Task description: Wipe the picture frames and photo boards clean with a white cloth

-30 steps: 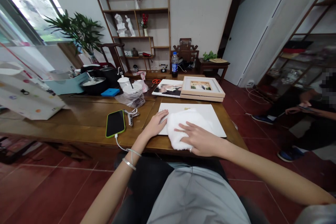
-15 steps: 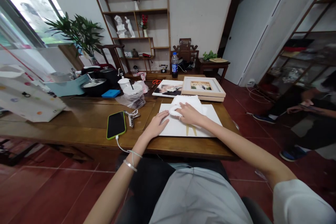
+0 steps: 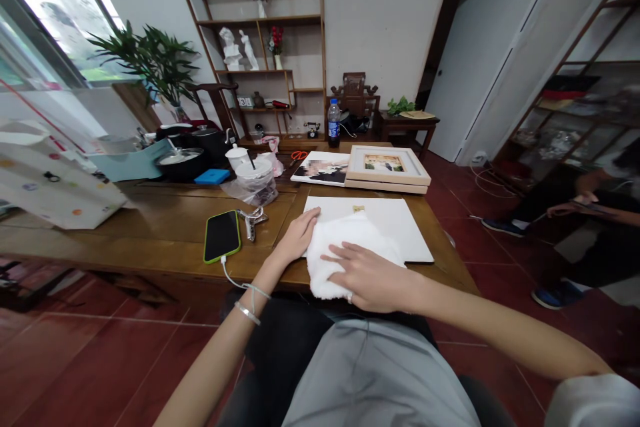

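White cloth [image 3: 345, 230], white board [image 3: 413, 233]

Daylight falls through the window [image 3: 57, 10] at upper left. A wooden display shelf [image 3: 295, 18] stands against the pale wall [image 3: 380, 13]. To its right are a carved wooden armchair [image 3: 354, 85], a dark side table [image 3: 404, 125] and a whitish door [image 3: 495, 53]. Dark red tiles [image 3: 95, 360] with pale joints cover the floor.
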Demonstrator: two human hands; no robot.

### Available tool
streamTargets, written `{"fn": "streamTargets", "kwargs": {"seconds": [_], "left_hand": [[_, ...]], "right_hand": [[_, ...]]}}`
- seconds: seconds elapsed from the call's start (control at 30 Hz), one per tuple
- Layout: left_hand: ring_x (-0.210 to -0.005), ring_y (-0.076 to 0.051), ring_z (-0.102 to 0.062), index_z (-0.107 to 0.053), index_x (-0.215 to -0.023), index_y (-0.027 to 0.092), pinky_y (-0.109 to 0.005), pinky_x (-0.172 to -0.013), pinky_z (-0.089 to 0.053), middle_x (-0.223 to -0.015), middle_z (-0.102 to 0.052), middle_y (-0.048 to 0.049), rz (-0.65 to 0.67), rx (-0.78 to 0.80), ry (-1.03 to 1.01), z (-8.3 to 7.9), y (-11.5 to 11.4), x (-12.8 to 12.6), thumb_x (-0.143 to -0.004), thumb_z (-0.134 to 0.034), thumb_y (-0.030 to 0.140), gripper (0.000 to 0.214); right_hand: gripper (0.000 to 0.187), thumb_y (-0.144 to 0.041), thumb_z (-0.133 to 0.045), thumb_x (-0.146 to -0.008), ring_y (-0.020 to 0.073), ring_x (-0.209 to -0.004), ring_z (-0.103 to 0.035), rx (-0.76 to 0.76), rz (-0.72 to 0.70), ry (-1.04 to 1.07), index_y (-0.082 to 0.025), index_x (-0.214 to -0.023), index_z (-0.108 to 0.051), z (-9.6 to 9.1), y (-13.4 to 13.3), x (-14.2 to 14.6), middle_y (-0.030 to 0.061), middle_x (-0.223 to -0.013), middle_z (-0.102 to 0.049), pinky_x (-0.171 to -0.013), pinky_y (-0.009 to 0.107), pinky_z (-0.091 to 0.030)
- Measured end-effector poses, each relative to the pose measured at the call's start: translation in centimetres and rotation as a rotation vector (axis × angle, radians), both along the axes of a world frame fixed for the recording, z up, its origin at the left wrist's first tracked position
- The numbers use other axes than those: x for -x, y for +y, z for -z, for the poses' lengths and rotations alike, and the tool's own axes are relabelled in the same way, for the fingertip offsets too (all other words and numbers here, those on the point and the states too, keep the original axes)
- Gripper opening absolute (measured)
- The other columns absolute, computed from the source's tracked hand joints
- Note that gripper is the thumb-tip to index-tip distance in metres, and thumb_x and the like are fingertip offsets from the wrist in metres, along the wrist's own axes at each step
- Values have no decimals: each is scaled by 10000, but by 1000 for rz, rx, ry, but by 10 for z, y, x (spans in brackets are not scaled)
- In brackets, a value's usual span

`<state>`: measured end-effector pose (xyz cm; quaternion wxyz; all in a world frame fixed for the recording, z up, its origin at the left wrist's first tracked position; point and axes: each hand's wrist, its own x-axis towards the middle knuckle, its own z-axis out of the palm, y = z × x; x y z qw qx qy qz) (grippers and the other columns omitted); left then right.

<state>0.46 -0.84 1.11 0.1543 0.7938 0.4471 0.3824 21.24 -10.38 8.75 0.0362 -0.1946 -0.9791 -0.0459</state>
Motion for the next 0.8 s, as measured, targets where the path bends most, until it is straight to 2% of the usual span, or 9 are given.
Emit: {"fn": "streamTargets", "kwargs": {"seconds": [0.07,0.17,0.23,0.3,0.4,0.57,0.7,0.8], "left_hand": [[-1212,-211,-488,-540,-1213,104,-388,-1064,-353,-1286,-542,-128,7,4,14,1,1,0,-926,-316,314,420],[-1230,-215,-474,-538,-1221,98,-394,-1073,-344,-1294,-536,-134,9,8,38,3,3,0,-918,-331,308,423],[-1243,-218,-461,-541,-1223,114,-409,-1079,-333,-1305,-528,-127,15,4,52,4,3,1,-908,-363,310,412],[-1255,-221,-448,-562,-1202,124,-418,-1088,-318,-1315,-519,-124,23,7,62,5,4,1,-894,-397,314,398],[-1264,-229,-436,-591,-1167,121,-426,-1096,-302,-1322,-510,-131,31,24,71,6,5,2,-880,-416,310,385],[-1255,-231,-447,-584,-1173,132,-431,-1095,-295,-1326,-508,-121,27,31,66,4,4,2,-874,-425,306,380],[-1210,-234,-487,-583,-1168,143,-417,-1069,-333,-1281,-547,-109,35,11,85,2,3,2,-872,-424,283,364],[-1179,-225,-512,-583,-1166,172,-406,-1049,-359,-1249,-572,-87,42,4,86,1,3,2,-870,-426,271,349]], "right_hand": [[317,-188,-510,-798,280,-1151,-504,50,37,-1,-148,-1104,-586,-5,3,-7,158,-1223,-568,-965,415,-372],[284,-133,-473,-801,247,-953,-588,114,155,8,-162,-1058,-590,-7,23,-17,139,-1042,-632,-812,353,-435],[243,-189,-448,-845,249,-893,-588,117,237,47,-152,-1040,-587,-5,43,-23,136,-950,-640,-765,338,-430],[265,-288,-434,-880,264,-893,-579,107,309,97,-137,-1041,-581,0,65,-26,149,-945,-635,-754,337,-419],[265,-280,-463,-861,256,-875,-575,127,381,150,-130,-1054,-566,4,95,-24,135,-949,-639,-726,310,-398],[207,-153,-451,-811,217,-825,-575,150,328,234,-138,-975,-576,2,127,1,87,-934,-655,-683,270,-372],[228,-120,-469,-780,215,-848,-584,158,215,199,-135,-975,-585,1,136,24,77,-937,-664,-710,266,-382],[267,-122,-463,-791,235,-876,-593,123,216,161,-126,-1024,-591,-1,139,29,105,-975,-669,-736,286,-395]]}}
